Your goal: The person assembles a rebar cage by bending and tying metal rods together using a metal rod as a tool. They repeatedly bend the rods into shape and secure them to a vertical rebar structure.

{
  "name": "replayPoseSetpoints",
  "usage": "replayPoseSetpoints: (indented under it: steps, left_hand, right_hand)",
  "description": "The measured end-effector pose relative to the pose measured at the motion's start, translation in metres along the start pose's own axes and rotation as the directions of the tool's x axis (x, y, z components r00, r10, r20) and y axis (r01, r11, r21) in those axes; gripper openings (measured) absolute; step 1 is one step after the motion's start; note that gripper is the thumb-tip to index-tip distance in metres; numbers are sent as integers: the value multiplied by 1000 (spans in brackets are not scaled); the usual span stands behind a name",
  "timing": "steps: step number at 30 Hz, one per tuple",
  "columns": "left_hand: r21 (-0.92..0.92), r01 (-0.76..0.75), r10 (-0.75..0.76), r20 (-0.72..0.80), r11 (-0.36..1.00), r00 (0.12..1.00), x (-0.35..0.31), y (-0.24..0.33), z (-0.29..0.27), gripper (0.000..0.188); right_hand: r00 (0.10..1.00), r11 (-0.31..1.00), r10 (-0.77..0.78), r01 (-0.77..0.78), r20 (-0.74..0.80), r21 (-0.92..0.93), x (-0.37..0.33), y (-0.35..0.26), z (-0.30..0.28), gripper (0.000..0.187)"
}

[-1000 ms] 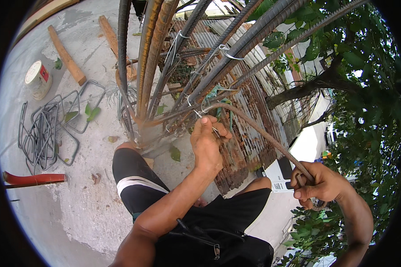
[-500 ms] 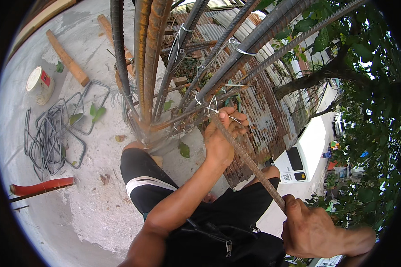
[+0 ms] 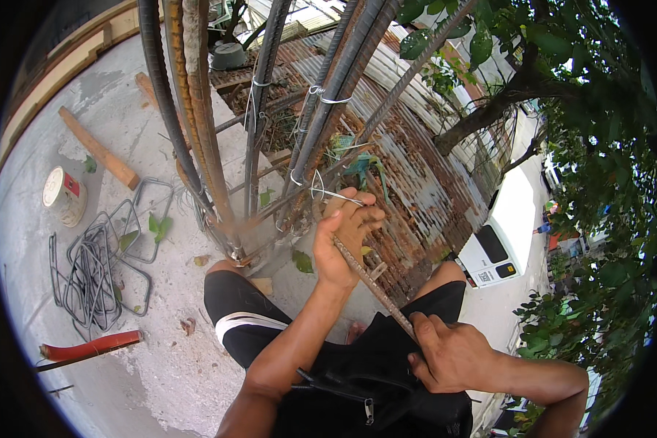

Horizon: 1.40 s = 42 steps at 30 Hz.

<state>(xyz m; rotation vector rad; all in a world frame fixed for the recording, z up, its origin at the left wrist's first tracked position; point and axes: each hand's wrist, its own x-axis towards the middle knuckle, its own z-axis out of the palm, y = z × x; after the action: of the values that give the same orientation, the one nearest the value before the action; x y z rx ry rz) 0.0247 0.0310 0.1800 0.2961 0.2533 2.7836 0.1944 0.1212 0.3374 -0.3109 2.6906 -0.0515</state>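
My right hand (image 3: 452, 354) is wrapped round a rusty ribbed steel bar (image 3: 376, 285), which slants up and left from the fist. The bar's upper end lies against the palm of my left hand (image 3: 343, 244). Bent fingers of that hand hold the end of a thin, light tie wire (image 3: 330, 193); its thumb stands apart. The wire runs from there to a loop at an upright rebar (image 3: 321, 139), low on a cage of dark and rusty bars. Other wire ties, such as the white loop (image 3: 336, 100), circle the bars higher up.
On the concrete at left lie a pile of bent steel stirrups (image 3: 87, 281), a wooden length (image 3: 98, 148), a red curved piece (image 3: 91, 347) and a white bucket (image 3: 64, 196). Rusty corrugated sheets (image 3: 409, 175) lie beyond the cage. A white van (image 3: 500, 241) and leafy branches (image 3: 584, 146) are at right.
The steel bar's tip has drawn back from the wire tie into my left palm. My right hand has moved left and inward. The left fingers have opened somewhat, and the view has shifted.
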Motion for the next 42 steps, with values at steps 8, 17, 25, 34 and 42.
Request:
replayPoseSetpoints:
  steps: [8,17,25,34,42]
  left_hand:
    - [56,71,-78,139,996,987,3,8,-30,60]
    - [763,353,-184,-301,542,935,5,38,-47,49]
    - [631,296,-96,-331,717,939,9,63,-8,56]
    - [837,177,80,-253,518,964,7,36,-4,57]
    - [783,363,-21,-410,506,912,14,26,34,88]
  right_hand:
    - [824,-617,-552,-299,-130,728,77,30,154,32]
    - [975,-117,155,-143,160,983,86,6,174,11]
    - [806,272,586,-295,86,916,30,38,89,24]
    - [698,880,-177,-203,-694,-429,17,79,-73,37]
    - [967,804,-143,237,-210,545,-19,106,-44,41]
